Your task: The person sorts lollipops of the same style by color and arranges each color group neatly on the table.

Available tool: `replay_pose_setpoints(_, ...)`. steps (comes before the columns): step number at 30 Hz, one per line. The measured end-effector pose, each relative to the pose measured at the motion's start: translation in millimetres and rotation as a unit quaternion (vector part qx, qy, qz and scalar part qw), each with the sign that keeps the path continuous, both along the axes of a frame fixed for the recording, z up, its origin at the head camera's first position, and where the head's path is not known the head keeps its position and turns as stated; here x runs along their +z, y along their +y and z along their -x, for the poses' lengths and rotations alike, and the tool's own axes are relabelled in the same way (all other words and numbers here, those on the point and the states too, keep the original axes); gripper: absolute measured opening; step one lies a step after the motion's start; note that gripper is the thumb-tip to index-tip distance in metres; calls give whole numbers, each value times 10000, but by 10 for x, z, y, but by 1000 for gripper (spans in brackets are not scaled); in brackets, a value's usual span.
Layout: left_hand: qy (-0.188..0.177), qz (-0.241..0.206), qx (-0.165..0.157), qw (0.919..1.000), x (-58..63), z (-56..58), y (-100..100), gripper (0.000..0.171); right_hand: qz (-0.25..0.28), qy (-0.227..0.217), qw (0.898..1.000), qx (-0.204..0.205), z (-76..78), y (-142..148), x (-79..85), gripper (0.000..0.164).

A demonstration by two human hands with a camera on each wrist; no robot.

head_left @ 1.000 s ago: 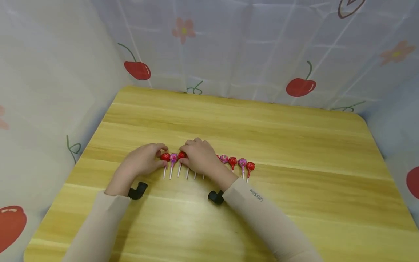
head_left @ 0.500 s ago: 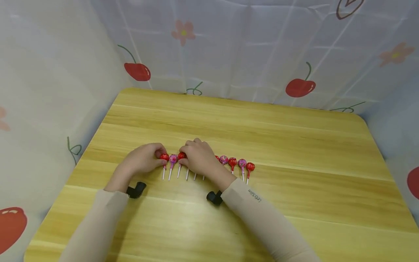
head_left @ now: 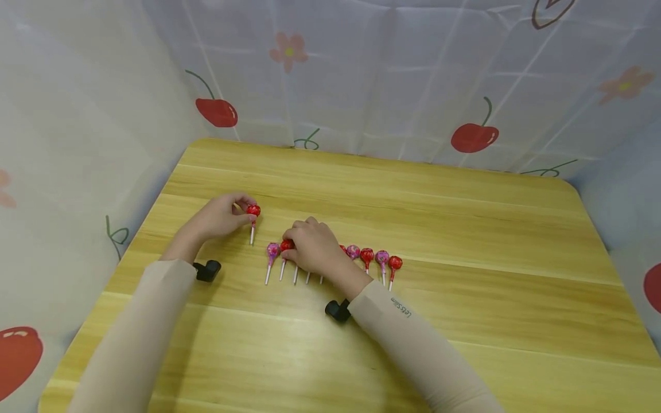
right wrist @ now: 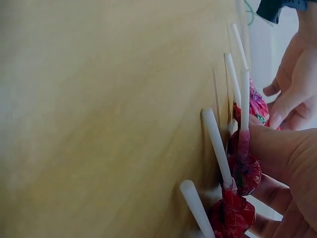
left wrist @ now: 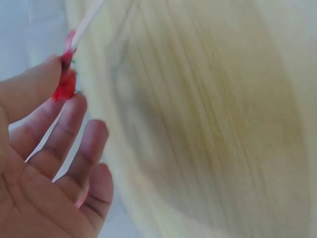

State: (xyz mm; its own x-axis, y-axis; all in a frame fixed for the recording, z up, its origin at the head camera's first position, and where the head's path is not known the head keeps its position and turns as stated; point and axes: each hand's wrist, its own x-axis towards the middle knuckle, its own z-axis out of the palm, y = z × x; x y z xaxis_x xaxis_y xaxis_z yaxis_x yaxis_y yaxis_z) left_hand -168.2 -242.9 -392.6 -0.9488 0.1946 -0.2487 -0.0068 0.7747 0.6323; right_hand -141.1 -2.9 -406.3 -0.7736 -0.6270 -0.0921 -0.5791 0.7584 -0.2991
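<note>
- Head view: the red lollipop (head_left: 253, 210) is at the fingertips of the left grip (head_left: 223, 217), on the side facing the right grip (head_left: 315, 246). Its candy head is at the far end and its white stick points back toward the person, so the long axis runs nearly straight from far to near.
- The left grip is narrow, pinching that lollipop: the left wrist view shows the thumb across the wrapper's neck, the outer fingers spread loosely, and the stick slanting up and away from the palm.
- The right grip is lower and to the right, with thumb and fingertip on either side of a second red lollipop (head_left: 286, 245); it seems a light pinch, though the hand covers much of the contact.
- Just left of the right grip lies a purple-pink lollipop (head_left: 272, 249), head far, its stick leaning slightly left toward the person.
- To the right of that grip and partly under it, other lollipops (head_left: 366, 254) make a row, red and purple-pink, with sticks toward the person.
- Beneath both grips is the wood-grained counter (head_left: 465, 218); behind each, at the wrist, is a black fitting (head_left: 207, 271).
</note>
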Motion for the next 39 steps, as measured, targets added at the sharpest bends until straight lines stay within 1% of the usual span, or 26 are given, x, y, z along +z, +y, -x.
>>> replay_pose_setpoints(2,17,15,64,10000,-18,72,5,31,-8,-17,10000,-23,0,1,6,33)
replay_pose_setpoints(5,10,-17,183,9998,-58,143,16,34,-31,-38,10000,-42,3,-6,17,34)
replay_pose_setpoints(10,38,-77,328,9994,-116,196,31,34,-71,-97,9999,-64,8,-11,29,34)
replay_pose_setpoints(15,106,-105,294,9995,-166,235,48,34,-94,-114,9999,-89,12,-7,35,34)
replay_pose_setpoints(21,85,-105,391,9991,-205,235,64,34,-98,-104,9999,-90,20,-13,32,33)
replay_pose_setpoints(25,131,-28,412,9991,-223,221,69,35,-111,-180,9997,-88,19,-19,29,33)
replay_pose_setpoints(30,152,67,470,9988,-215,218,82,35,-135,-192,9997,-68,25,-14,39,32)
replay_pose_setpoints(39,171,172,379,9990,-188,202,84,35,-179,-184,9997,-22,17,-13,56,32)
